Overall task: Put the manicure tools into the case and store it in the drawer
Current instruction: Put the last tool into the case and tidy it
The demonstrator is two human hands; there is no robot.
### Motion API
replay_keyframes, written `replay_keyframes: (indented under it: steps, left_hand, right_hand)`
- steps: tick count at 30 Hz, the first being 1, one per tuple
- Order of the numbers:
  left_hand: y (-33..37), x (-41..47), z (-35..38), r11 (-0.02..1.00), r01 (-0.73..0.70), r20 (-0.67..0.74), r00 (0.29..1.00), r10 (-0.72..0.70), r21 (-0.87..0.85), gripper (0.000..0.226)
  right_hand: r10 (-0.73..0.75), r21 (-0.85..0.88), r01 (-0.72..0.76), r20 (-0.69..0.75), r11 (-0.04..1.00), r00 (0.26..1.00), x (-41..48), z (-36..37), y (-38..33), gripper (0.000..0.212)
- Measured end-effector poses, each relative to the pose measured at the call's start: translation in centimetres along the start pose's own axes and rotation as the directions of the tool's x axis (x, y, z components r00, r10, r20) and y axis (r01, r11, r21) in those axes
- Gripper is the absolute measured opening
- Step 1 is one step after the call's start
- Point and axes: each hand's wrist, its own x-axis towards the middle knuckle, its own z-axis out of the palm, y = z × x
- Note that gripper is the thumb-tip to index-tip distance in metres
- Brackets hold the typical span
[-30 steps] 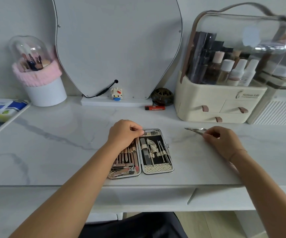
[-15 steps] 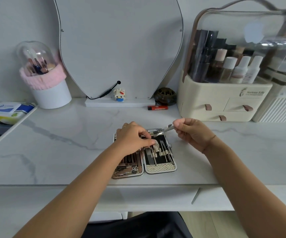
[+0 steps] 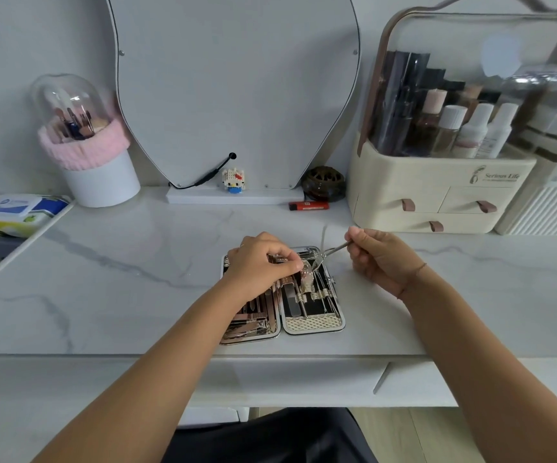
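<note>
An open manicure case (image 3: 314, 324) lies flat on the white marble table (image 3: 120, 289) near the front edge, both halves lined with several metal tools. My left hand (image 3: 260, 262) rests over the case's upper left half, its fingers curled and pinching something at the top of the right half. My right hand (image 3: 377, 259) pinches a slim metal manicure tool (image 3: 332, 252), whose tip points down-left into the case's upper right corner. What the left fingers pinch is hidden.
A cream cosmetics organiser (image 3: 437, 195) with small drawers stands back right, a mirror (image 3: 233, 91) back centre, a brush holder (image 3: 86, 145) back left. A red lighter (image 3: 309, 205), a toy figure (image 3: 233, 181) and a wipes pack (image 3: 13, 212) lie around. A drawer front (image 3: 304, 379) sits below the tabletop.
My right hand has carried the metal tool from the table at the right over to the case, tip lowered into its upper right corner. My left hand shifted right across the case.
</note>
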Motion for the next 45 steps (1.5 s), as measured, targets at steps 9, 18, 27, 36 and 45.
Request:
replay_keyframes:
  steps: [9,18,27,36,45]
  left_hand:
    - [-0.6,-0.1,-0.3,0.969,-0.024,0.023,0.999,0.031,-0.245,0.005]
    - [-0.4,-0.2,-0.3,0.956,-0.005,0.096,0.995,0.035,-0.293,0.003]
    - [-0.4,-0.1,-0.2,0.985,-0.018,0.075,0.997,0.031,-0.169,0.003]
    - [-0.7,0.6,0.6,0.997,-0.025,0.029,0.999,0.027,-0.076,0.006]
    - [-1.0,0.1,-2.5,0.995,-0.026,0.01,1.0,0.027,-0.098,0.027]
  right_hand:
    - [0.132,-0.278,-0.087,0.15,0.957,0.98,2.2,1.1,-0.8,0.028]
    - [0.328,-0.531,-0.127,0.305,0.838,0.894,3.0,2.3,-1.8,0.03]
    - [-0.021,-0.755,0.057,0.057,0.653,0.998,1.8,3.7,-0.3,0.012]
    - [-0.103,-0.741,0.115,0.062,0.662,0.993,1.1,3.4,0.5,0.012]
    - [-0.279,-0.783,0.272,0.131,0.559,0.951,-0.3,3.3,1.4,0.015]
